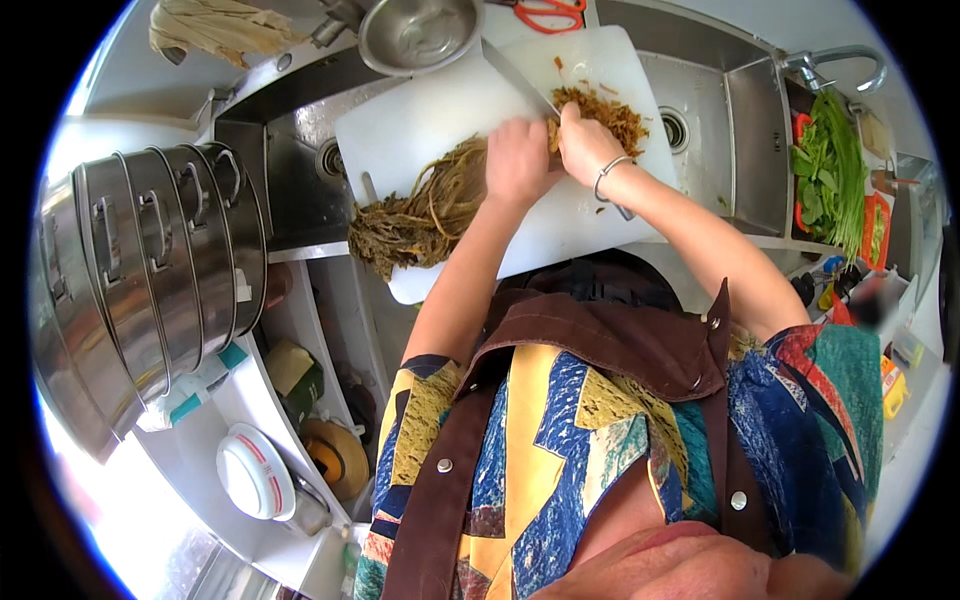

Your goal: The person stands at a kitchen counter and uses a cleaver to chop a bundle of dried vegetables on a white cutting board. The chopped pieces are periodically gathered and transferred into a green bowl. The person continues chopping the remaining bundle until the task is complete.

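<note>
My right hand (588,145) is closed round a knife (518,76), its blade pointing up and to the left. Beside it, my left hand (520,160) presses with curled fingers on a bundle of brown, wilted leafy greens (425,215). The leafy end of the bundle spreads toward the board's lower left corner, and its stalks run under my left hand. A heap of chopped brown greens (615,118) lies just beyond my right hand. All of this rests on a white cutting board (400,130). My fingers hide part of the stalks and the knife's handle.
The board bridges a double steel sink (690,90). A metal bowl (420,35) and red-handled scissors (550,15) sit at the far edge. Stacked steel steamer pots (150,270) stand left. Fresh green vegetables (832,165) and a faucet (835,65) are at right.
</note>
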The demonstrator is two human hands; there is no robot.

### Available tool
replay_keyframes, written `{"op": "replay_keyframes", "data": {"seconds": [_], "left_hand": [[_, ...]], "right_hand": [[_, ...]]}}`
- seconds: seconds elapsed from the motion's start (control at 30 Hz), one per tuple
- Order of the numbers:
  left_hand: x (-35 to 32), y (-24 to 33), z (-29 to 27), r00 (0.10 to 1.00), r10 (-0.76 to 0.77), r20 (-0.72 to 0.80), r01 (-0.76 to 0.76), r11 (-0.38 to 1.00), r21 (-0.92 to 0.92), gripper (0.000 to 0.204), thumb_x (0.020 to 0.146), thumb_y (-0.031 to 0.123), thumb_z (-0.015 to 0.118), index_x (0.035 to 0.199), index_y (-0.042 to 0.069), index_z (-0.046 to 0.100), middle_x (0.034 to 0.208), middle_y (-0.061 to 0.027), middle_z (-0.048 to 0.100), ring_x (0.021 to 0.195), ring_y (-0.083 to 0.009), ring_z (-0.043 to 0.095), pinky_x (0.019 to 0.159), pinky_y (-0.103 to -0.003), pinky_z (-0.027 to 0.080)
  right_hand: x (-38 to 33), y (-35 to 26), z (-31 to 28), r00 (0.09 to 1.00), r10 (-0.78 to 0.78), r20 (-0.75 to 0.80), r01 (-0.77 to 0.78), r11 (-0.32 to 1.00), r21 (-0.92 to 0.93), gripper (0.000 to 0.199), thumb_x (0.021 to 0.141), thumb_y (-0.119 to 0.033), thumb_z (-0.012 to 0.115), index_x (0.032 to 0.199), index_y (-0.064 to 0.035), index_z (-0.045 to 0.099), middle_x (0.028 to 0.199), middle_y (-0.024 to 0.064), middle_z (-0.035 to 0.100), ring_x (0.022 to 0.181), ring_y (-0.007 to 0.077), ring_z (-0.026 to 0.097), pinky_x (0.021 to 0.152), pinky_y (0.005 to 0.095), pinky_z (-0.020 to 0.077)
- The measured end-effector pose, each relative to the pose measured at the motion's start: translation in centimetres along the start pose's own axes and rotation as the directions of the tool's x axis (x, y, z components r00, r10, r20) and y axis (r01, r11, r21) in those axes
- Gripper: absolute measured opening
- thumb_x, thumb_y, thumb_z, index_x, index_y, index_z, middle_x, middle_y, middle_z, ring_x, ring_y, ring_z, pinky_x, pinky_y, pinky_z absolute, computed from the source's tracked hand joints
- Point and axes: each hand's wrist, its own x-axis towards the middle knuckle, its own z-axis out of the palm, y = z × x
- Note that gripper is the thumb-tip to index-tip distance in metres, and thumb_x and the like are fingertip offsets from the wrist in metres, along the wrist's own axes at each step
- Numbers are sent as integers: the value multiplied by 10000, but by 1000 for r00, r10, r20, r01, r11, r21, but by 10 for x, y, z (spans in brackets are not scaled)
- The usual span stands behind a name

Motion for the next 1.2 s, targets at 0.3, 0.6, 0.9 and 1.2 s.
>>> {"op": "replay_keyframes", "data": {"seconds": [0.3, 0.6, 0.9, 1.2], "left_hand": [[-3, 0, 4, 1000, -2, -14, 2, 1000, 14, 600, 542, 286, 831, 988, 50, 507, 968, -125, 518, 946, -289, 503, 815, -401, 410], [-6, -2, 6, 983, 53, -176, -54, 999, 0, 530, 551, 283, 818, 923, 54, 519, 857, -124, 543, 836, -315, 526, 749, -421, 410], [9, -10, -1, 890, -369, -268, 332, 927, -175, 586, 586, 314, 787, 985, 11, 483, 969, -196, 540, 913, -376, 528, 815, -448, 443], [11, -6, -21, 960, -240, 144, 239, 971, 24, 929, 616, 413, 791, 1284, -61, 352, 1221, -258, 423, 1145, -372, 428, 963, -487, 341]], "right_hand": [[-87, 29, -4, 978, 155, 136, -153, 988, -25, 169, 868, -71, 404, 961, 70, 392, 818, 329, 602, 794, 471, 602, 726, 523, 469], [-13, 3, 0, 1000, -9, -11, 9, 1000, -8, 164, 869, -65, 392, 962, 69, 413, 851, 325, 607, 844, 457, 613, 733, 504, 485], [-72, 46, 4, 997, 80, -18, -79, 996, 37, 188, 910, -126, 446, 933, 50, 382, 724, 304, 585, 708, 468, 585, 656, 527, 450], [-78, 55, 2, 996, 57, -62, -50, 992, 113, 208, 919, -155, 451, 944, 39, 381, 724, 310, 591, 713, 479, 589, 662, 534, 460]]}}
